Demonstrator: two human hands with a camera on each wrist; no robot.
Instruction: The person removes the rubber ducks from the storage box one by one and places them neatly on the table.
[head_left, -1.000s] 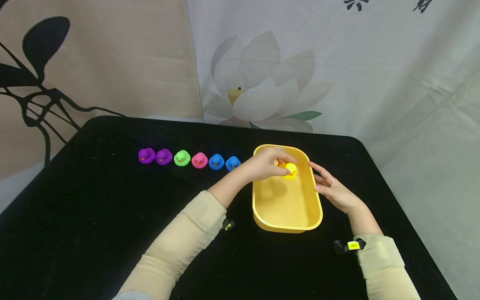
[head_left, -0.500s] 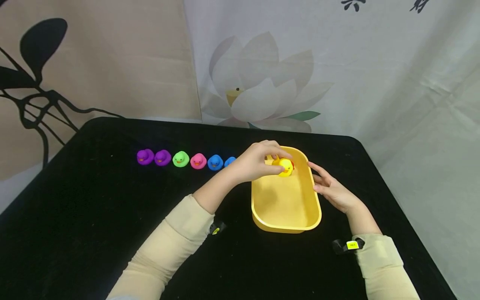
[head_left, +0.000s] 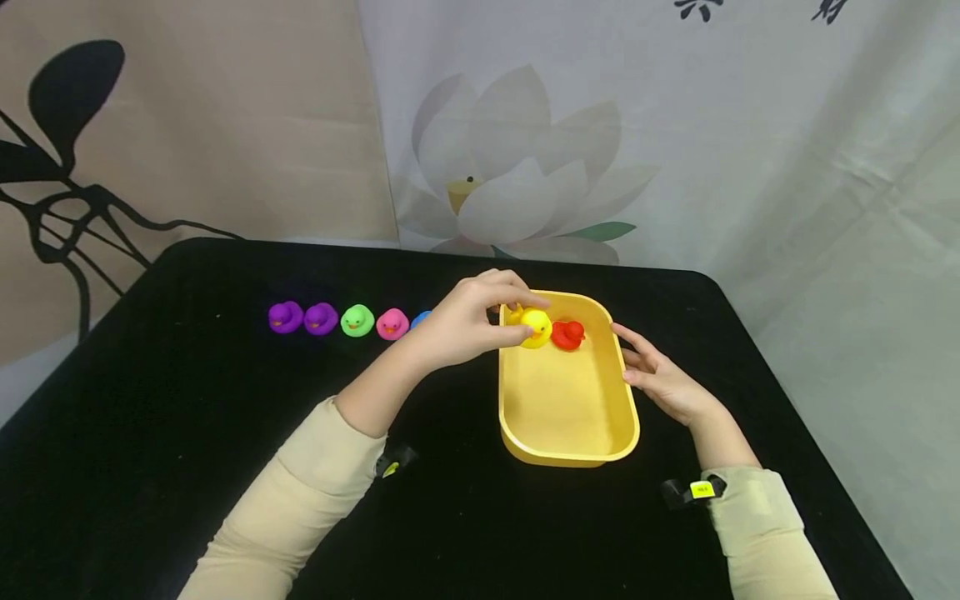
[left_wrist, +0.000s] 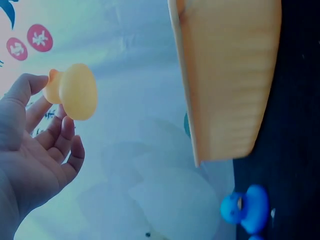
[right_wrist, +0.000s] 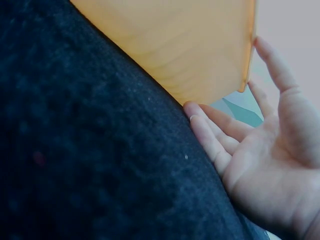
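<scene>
My left hand (head_left: pixel 468 323) pinches a yellow rubber duck (head_left: pixel 537 329) between thumb and fingers, over the far left rim of a yellow plastic bin (head_left: pixel 567 408). In the left wrist view the same duck (left_wrist: pixel 79 92) is raised above the bin's rim, its base turned to the camera. Inside the bin, near its far end, lies a red rubber duck (head_left: pixel 567 336). My right hand (head_left: pixel 667 383) rests its fingers against the bin's right side. Seen from the right wrist, that hand (right_wrist: pixel 270 155) has loosely spread fingers, fingertips at the bin's rim and lower wall (right_wrist: pixel 185 55).
A row of rubber ducks stands left of the bin on the black-covered table (head_left: pixel 187 467): two purple, one green (head_left: pixel 357 321), one pink (head_left: pixel 392 324) and a blue one (head_left: pixel 420 318) partly behind my left hand. A printed curtain (head_left: pixel 750 150) hangs behind the table.
My left hand has moved left with the yellow duck, from over the bin's middle to its left rim. The red duck has come into sight. My right hand stays at the bin's side.
</scene>
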